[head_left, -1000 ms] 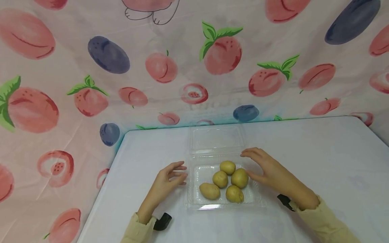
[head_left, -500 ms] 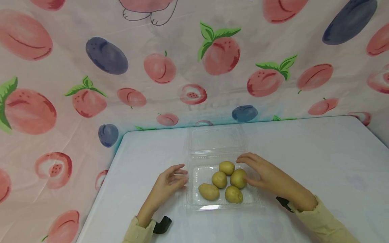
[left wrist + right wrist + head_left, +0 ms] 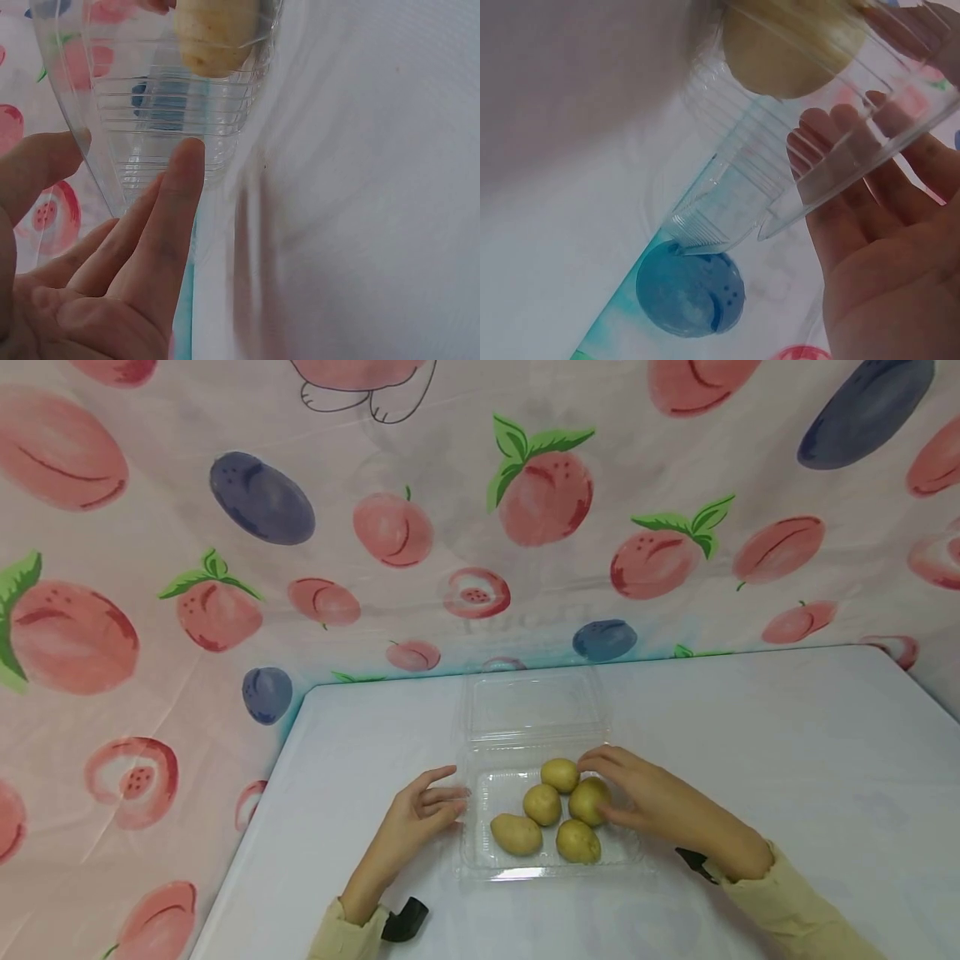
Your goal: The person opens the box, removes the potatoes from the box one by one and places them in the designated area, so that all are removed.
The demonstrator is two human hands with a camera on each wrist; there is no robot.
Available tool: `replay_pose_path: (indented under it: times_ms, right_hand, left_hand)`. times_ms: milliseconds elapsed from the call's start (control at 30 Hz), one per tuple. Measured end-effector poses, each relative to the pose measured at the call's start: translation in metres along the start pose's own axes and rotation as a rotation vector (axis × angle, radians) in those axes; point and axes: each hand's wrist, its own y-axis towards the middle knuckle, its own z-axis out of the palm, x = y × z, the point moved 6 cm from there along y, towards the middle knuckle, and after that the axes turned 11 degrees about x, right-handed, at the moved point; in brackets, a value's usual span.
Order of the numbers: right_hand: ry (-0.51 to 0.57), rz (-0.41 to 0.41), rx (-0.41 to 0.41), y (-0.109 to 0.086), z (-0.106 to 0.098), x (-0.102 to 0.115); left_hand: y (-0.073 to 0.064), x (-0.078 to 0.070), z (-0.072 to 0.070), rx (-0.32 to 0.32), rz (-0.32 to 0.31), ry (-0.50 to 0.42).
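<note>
Several yellow potatoes (image 3: 542, 804) lie in the base of a clear plastic clamshell box (image 3: 480, 852) on the table. My left hand (image 3: 415, 814) is at the box's left side, fingers fairly straight; in the left wrist view, its fingertips (image 3: 186, 161) are right at the ribbed wall and the thumb is by the rim. My right hand (image 3: 652, 793) reaches over the box's right rim. Its loosely bent fingers and thumb lie around the right-hand potato (image 3: 587, 802), partly covering it. In the right wrist view, several fingers show through the clear wall, beside a potato (image 3: 787, 52).
The box's clear lid (image 3: 536, 703) lies folded back toward the far edge of the white table (image 3: 787, 760). Behind the table hangs a fruit-print cloth (image 3: 420, 443). A black wrist strap part (image 3: 405, 920) shows under the left wrist.
My right hand has moved left and nearer, its fingers now beside the right-hand potato. The left hand has shifted slightly right against the box. The potatoes lie as before.
</note>
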Motion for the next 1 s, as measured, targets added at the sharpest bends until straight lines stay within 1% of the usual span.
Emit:
replay_pose_path:
  times_ms: [233,367,533,700,800,1000]
  right_hand:
    - [-0.005,-0.013,0.016,0.001,0.002,0.000]
    - [-0.020,-0.038,0.022,0.003,0.004,0.002]
    - [-0.031,-0.051,0.056,0.005,0.009,0.003]
    - [-0.061,-0.052,0.092,0.007,0.013,0.003]
    - [-0.065,-0.058,0.097,0.007,0.013,0.004]
    - [-0.078,-0.095,0.114,0.007,0.013,0.007]
  left_hand:
    - [0.000,0.002,-0.001,-0.018,-0.017,-0.029]
    - [0.000,0.003,-0.001,-0.018,-0.018,-0.042]
    - [-0.001,0.005,-0.001,-0.023,-0.024,-0.063]
    - [-0.001,0.007,-0.001,-0.024,-0.027,-0.060]
    - [0.000,0.007,-0.001,-0.023,-0.026,-0.054]
    - [-0.001,0.007,-0.001,-0.022,-0.025,-0.058]
